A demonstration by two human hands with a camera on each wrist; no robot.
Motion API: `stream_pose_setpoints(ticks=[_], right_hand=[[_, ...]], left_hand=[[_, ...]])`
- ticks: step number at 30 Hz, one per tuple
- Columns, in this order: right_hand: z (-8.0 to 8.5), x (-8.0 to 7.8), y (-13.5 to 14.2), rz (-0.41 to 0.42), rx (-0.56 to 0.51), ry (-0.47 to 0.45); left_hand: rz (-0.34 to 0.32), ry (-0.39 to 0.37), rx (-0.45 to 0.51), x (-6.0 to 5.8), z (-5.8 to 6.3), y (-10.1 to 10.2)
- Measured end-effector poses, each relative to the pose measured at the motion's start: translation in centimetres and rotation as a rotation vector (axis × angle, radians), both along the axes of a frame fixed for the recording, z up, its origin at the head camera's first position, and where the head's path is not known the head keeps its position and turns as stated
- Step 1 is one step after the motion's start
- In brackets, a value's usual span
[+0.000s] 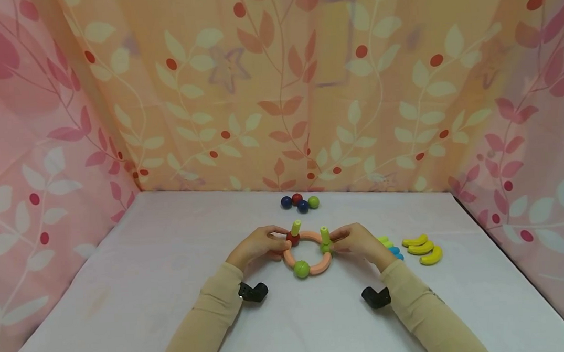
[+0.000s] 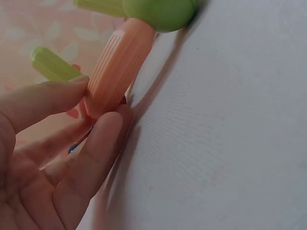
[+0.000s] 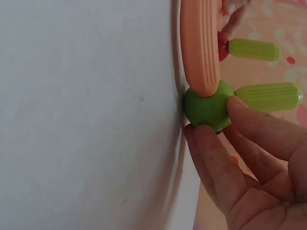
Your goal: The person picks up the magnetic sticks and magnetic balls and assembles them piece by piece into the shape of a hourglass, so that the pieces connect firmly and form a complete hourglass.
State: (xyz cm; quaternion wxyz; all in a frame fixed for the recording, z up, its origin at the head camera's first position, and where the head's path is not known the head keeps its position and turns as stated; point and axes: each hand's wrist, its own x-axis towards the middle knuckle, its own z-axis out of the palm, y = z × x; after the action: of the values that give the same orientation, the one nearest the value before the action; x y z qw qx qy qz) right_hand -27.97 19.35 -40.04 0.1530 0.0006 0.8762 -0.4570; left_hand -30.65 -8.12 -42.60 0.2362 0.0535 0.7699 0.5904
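A ring of curved orange toy pieces (image 1: 320, 268) joined by balls lies on the white table in the head view. Its red ball (image 1: 292, 239) and right green ball (image 3: 204, 109) each carry an upright light green stick (image 1: 324, 234); another green ball (image 1: 302, 269) sits at the front. My left hand (image 1: 263, 242) is at the ring's left side, thumb and fingers pinching the end of a curved orange piece (image 2: 120, 67) close to the red ball. On the opposite side my right hand (image 1: 355, 240) grips the right green ball between thumb and fingers, just below its stick.
Several loose balls, blue (image 1: 286, 202), red (image 1: 297, 199) and green (image 1: 313, 201), stand near the table's back edge. Curved yellow pieces (image 1: 421, 248) lie at the right. Blue and green pieces (image 1: 395, 251) are partly hidden by my right wrist. Patterned curtains (image 1: 283, 92) surround the table.
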Motion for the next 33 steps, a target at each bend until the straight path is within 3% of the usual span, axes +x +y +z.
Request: stream_pose_setpoints(ticks=[9, 12, 19, 27, 33], right_hand=[[-0.3, -0.7, 0.0, 0.016, 0.014, 0.031], [-0.2, -0.7, 0.6, -0.015, 0.019, 0.054], [0.4, -0.5, 4.6, -0.062, -0.009, 0.118], [0.8, 0.3, 10.0, -0.052, 0.057, 0.097], [0.5, 0.5, 12.1, -0.063, 0.062, 0.036]], left_hand=[[0.025, -0.003, -0.022, 0.3, 0.0, 0.1], [0.013, 0.001, -0.027, 0.4, 0.0, 0.3], [0.001, 0.039, -0.013, 0.2, -0.1, 0.5], [0.053, 0.011, -0.024, 0.1, -0.2, 0.8], [0.073, -0.008, -0.031, 0.2, -0.2, 0.8]])
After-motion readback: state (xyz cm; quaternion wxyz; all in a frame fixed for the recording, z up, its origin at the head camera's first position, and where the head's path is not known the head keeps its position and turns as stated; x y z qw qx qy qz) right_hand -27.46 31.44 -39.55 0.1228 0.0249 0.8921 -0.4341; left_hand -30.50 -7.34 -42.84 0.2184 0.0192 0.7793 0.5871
